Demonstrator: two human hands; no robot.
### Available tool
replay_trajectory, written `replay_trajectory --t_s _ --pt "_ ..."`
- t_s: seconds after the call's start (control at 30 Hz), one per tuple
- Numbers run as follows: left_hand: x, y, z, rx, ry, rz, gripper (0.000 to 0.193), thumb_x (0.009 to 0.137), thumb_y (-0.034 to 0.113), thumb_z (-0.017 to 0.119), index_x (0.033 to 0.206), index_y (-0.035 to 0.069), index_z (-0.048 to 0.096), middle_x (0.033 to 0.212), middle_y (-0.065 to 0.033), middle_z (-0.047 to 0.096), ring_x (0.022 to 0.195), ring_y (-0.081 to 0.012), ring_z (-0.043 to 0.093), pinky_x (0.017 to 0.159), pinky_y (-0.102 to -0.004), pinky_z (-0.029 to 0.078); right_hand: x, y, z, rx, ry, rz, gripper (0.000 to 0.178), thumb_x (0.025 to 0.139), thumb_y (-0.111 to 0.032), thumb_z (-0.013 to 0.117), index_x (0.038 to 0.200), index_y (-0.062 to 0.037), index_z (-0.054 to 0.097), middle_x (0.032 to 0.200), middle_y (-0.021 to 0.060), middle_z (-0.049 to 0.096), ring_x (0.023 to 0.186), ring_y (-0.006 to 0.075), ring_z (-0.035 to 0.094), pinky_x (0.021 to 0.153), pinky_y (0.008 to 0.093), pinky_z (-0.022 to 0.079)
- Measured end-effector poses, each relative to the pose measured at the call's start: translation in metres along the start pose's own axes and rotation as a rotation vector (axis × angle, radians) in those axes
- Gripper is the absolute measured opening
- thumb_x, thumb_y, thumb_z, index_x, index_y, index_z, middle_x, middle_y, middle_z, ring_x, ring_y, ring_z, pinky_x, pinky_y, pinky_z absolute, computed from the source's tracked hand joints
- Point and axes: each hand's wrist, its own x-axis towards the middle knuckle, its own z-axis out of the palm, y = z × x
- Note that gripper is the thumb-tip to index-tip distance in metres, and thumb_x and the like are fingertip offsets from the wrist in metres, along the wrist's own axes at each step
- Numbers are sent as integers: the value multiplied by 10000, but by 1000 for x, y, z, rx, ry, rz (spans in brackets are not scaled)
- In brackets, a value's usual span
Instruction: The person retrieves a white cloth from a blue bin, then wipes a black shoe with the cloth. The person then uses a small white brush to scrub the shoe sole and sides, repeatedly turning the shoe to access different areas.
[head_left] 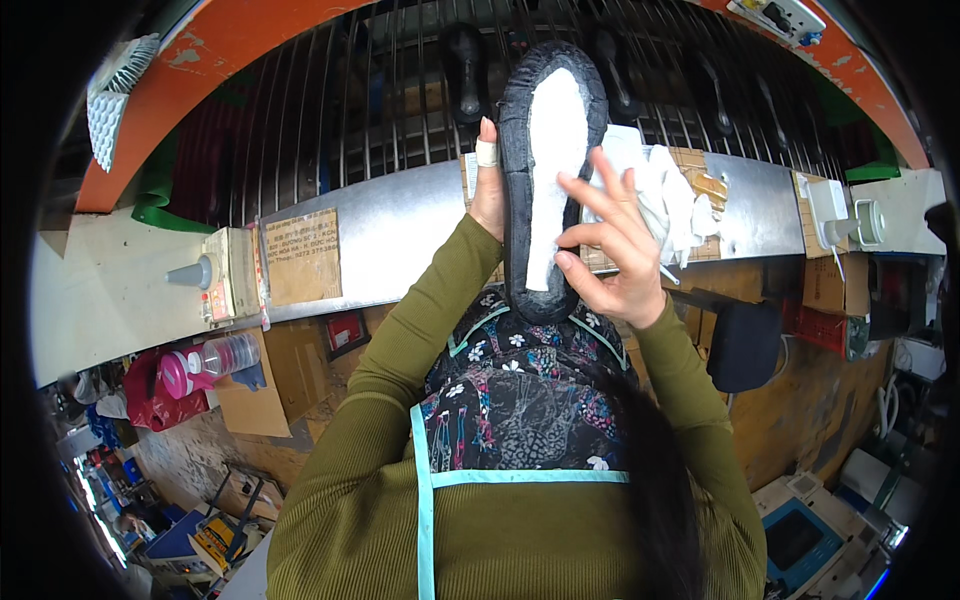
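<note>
A black lasted shoe [517,215] is held up in front of me with its underside facing me, the wide end away from me. A long white filler piece [560,110] lies along the middle of that underside, framed by the dark gathered edge. My left hand [487,200] grips the shoe's left side; its thumb, wrapped in a pale band, points up, and the other fingers are hidden behind. Over the narrow half, my right hand [625,265] has its fingers apart, with the fingertips at the white piece.
Beyond the metal ledge [375,240], several dark shoes, one of them a black shoe [465,75], sit on a bar conveyor [340,110]. A cardboard piece [300,255] lies left; a crumpled white cloth [665,205] lies right. Cups [865,220] stand at the far right.
</note>
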Motion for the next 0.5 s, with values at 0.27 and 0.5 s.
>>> replay_trajectory --t_s 0.27,0.5 --pt "-3 1 -7 -22 40 61 925 785 788 290 1311 40 429 1201 -154 560 1016 -224 615 839 -322 542 -15 -28 13 -234 -19 259 128 748 -141 715 713 -77 610 1471 185 261 1382 457 4 1061 607 53" --pt "-16 5 -5 -66 11 29 928 785 790 277 1369 73 359 1302 -149 479 1134 -245 536 936 -363 476 1 -25 -12 -92 -171 203 111 782 -131 671 764 -76 576 1504 178 181 1378 449 -85 1050 627 6"
